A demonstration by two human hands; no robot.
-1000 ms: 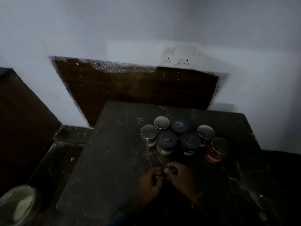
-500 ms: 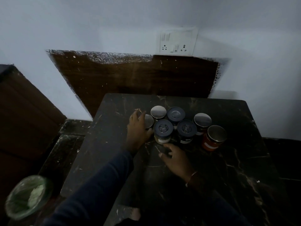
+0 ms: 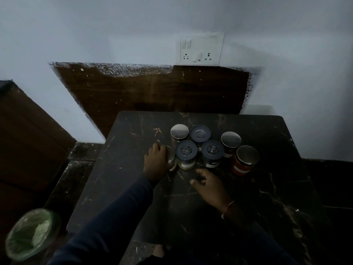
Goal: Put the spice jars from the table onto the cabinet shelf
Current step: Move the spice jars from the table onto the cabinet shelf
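Your left hand [image 3: 157, 163] is wrapped around the leftmost silver-lidded jar [image 3: 171, 156] — fingers curled over its far side, thumb near its base, jar standing on the dark marble table [image 3: 267, 188]. Your right hand [image 3: 209, 183] hovers loose just in front of the cluster, fingers spread, gripping nothing. Packed beside the gripped jar are two grey-lidded jars [image 3: 186, 154] up front, two more jars behind, and a red-filled jar [image 3: 244, 160] at the right edge — all upright. A green-lined bin [image 3: 32, 233] sits on the floor, lower left.

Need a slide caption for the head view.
Left hand grips the leftmost spice jar on the dark marble table; right hand hovers nearby.
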